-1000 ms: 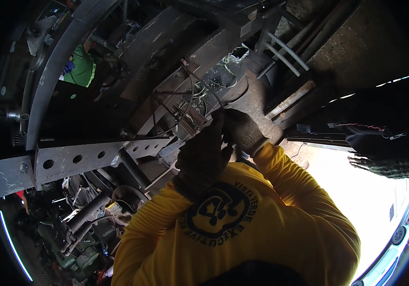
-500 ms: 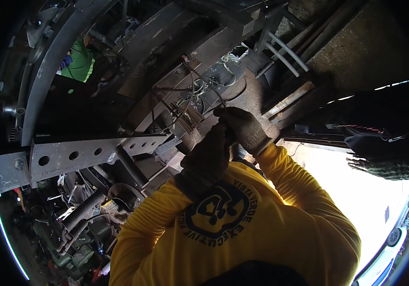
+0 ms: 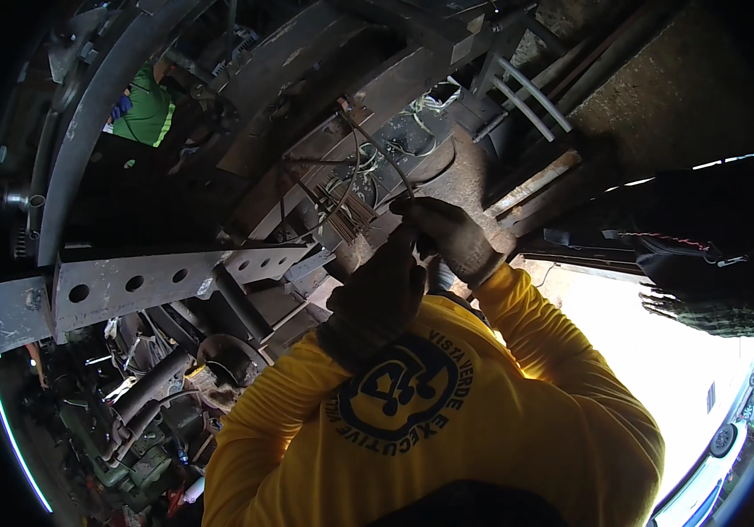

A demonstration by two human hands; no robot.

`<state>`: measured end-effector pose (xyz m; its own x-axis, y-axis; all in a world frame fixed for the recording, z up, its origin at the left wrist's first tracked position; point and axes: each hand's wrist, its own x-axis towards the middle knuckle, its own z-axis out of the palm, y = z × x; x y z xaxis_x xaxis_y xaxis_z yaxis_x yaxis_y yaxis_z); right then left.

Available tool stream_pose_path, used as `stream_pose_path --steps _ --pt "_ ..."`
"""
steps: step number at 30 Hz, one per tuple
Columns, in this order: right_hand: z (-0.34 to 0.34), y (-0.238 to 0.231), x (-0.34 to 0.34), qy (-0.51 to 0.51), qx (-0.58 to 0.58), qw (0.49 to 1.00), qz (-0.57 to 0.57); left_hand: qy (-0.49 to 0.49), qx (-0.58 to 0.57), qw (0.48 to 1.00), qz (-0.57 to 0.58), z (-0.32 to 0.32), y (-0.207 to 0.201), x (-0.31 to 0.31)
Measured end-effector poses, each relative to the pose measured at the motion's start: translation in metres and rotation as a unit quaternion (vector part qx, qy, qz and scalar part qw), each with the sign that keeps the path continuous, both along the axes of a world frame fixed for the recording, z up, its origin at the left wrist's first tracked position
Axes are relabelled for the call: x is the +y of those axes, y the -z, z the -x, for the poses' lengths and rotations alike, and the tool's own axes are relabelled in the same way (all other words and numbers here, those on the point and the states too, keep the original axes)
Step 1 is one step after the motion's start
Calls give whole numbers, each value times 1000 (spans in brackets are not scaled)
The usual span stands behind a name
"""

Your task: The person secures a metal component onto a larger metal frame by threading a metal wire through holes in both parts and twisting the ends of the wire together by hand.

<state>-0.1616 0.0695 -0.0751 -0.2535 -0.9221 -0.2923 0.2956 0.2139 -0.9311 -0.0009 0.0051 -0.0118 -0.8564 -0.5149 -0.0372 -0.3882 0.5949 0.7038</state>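
Observation:
Both my hands wear dark, dirty work gloves and come together in front of my chest. My right hand [image 3: 454,239] is closed, its fingertips pinched at the end of a thin dark cable [image 3: 388,156]. From there the cable arcs up and left to a steel bracket [image 3: 344,105]. Just below and to the left, my left hand [image 3: 377,294] is closed too, its fingers meeting the right hand's. Whatever lies between the gloves is hidden in shadow. Beyond them, a bundle of thin brown rods [image 3: 348,218] lies among loose wires on the metalwork.
A steel beam with round holes [image 3: 157,281] runs along the left. Grey tubes [image 3: 535,97] and rusty bars [image 3: 535,186] stand at the far right. Machinery [image 3: 140,439] fills the lower left. A person in a green top [image 3: 144,110] is at the upper left; a dark bag hangs [image 3: 702,255] at the right.
My left hand has shifted slightly down and left, its thumb lower against the right glove. The right hand stays nearly in place at the cable's end.

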Motion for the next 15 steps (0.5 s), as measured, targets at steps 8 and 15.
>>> stream_pose_path --steps 8,15 --pt "11 4 -19 119 -200 972 28 25 -25 999 14 0 -9 -3" --pt "3 -4 -34 54 -91 994 12 16 16 999 33 -1 4 -1"
